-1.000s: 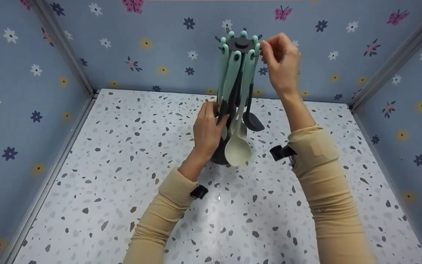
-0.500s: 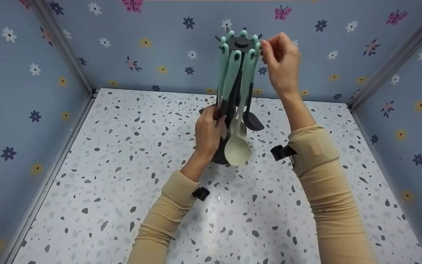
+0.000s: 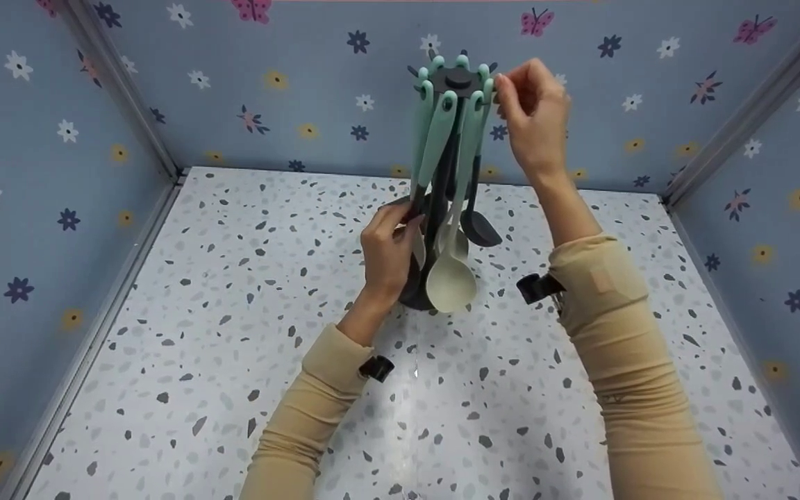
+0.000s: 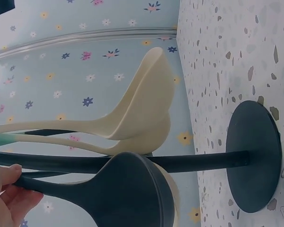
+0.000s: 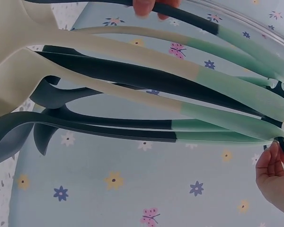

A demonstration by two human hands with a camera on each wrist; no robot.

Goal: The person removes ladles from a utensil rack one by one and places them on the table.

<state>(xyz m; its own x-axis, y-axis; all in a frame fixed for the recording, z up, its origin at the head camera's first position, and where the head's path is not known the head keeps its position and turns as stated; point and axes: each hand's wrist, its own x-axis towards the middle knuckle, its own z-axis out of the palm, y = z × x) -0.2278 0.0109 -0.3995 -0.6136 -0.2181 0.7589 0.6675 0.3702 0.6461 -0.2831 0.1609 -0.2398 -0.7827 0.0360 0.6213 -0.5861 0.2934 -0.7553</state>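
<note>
A dark utensil stand (image 3: 457, 82) bears several mint-handled cooking utensils hung in a ring. Its round base (image 4: 253, 184) rests on the speckled surface. My left hand (image 3: 386, 257) pinches the dark neck of a broad-headed spoon (image 4: 125, 194), whose mint handle (image 3: 437, 147) reaches up to the stand's top. Up at the stand's right side, my right hand (image 3: 540, 125) pinches a dark hook (image 5: 282, 144) by a handle's end. A cream ladle (image 3: 451, 286) hangs at the front, and a dark ladle (image 3: 481, 230) at the right. My left hand partly hides the utensils behind it.
Blue flowered panels (image 3: 303, 90) enclose the back and both sides. The white speckled surface (image 3: 233, 333) spreads around the stand. A black wrist camera (image 3: 376, 368) sits at my left cuff, and another wrist camera (image 3: 535, 287) at my right.
My left hand has shifted slightly, and its fingers now pinch the spoon's neck. The spoon's handle has risen a little at the stand's top. My right hand has stayed nearly still.
</note>
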